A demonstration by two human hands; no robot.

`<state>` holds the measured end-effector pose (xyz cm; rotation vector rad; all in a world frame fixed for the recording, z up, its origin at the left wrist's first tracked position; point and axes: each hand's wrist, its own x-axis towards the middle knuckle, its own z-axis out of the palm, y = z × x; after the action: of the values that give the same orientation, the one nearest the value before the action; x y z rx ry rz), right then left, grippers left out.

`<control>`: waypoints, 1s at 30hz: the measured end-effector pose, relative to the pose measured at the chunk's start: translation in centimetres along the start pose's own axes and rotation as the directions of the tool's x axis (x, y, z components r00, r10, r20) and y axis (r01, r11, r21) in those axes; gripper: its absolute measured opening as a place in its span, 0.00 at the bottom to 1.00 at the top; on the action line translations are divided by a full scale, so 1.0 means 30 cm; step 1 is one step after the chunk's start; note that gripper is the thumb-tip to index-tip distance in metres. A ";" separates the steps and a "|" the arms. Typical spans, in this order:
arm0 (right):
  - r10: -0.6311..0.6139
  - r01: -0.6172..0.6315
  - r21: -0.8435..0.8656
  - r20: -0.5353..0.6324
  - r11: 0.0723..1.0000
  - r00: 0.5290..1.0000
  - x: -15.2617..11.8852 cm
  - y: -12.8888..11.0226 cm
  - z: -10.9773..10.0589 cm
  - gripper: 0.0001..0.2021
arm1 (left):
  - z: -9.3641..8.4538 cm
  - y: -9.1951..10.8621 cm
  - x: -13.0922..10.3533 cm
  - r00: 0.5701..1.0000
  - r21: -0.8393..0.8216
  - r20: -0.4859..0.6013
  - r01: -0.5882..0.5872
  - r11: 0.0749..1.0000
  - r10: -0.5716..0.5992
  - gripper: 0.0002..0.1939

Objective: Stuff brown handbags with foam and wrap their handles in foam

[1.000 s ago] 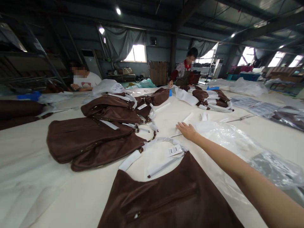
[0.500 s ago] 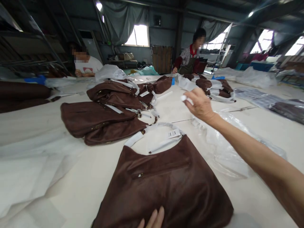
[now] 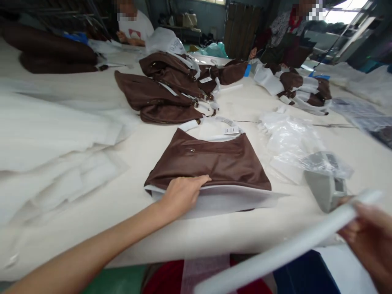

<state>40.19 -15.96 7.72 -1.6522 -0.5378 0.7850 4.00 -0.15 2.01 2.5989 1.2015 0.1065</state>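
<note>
A brown leather-look shoulder bag point(image 3: 211, 159) lies on the table, its wrapped strap and white tag pointing away from me. My left hand point(image 3: 182, 194) rests on the bag's lower edge, index finger stretched along it; the other fingers are partly hidden. A pale sheet point(image 3: 232, 200) sticks out from under that edge. At the lower right my right hand point(image 3: 364, 228), blurred, is closed around a long white rolled strip point(image 3: 284, 253), which slants down over the table's front edge. I cannot make out its material.
Several brown bags point(image 3: 171, 94) lie beyond. White sheets point(image 3: 55, 134) spread at left; clear plastic point(image 3: 297, 139) and a grey tape-dispenser-like object point(image 3: 324, 183) are at right. Two people point(image 3: 134, 24) are across the table. A blue bin point(image 3: 306, 273) stands below the front edge.
My view has tilted down. My right hand has come back from over the table to the lower right, now with the long white strip. My left hand lies at the bag's lower edge.
</note>
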 end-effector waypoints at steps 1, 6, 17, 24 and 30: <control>0.088 -0.089 0.034 0.047 0.995 0.995 -0.045 0.063 0.040 0.16 | -0.023 0.004 0.009 0.999 -0.008 0.046 0.027 1.000 -0.027 0.25; 0.249 -0.285 0.153 0.219 0.946 0.943 -0.153 0.260 0.292 0.21 | -0.110 0.001 0.062 0.991 -0.073 0.134 -0.019 0.997 0.029 0.13; 0.236 -0.281 0.326 0.172 0.903 0.956 -0.115 0.345 0.489 0.19 | -0.030 0.021 -0.007 0.998 -0.008 -0.008 -0.058 0.998 0.058 0.20; 0.238 -0.292 0.360 0.185 0.886 0.953 -0.097 0.398 0.483 0.19 | 0.160 0.025 -0.082 0.945 0.159 -0.274 -0.141 0.977 0.180 0.19; 0.117 -0.084 -0.221 0.140 0.972 0.983 -0.122 0.337 0.266 0.26 | 0.158 0.005 -0.071 0.913 0.158 -0.330 -0.198 0.968 0.240 0.21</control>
<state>31.20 -15.53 -2.17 -1.8388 -0.6686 0.9611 3.59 -2.88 -2.38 2.9018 1.0384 0.5781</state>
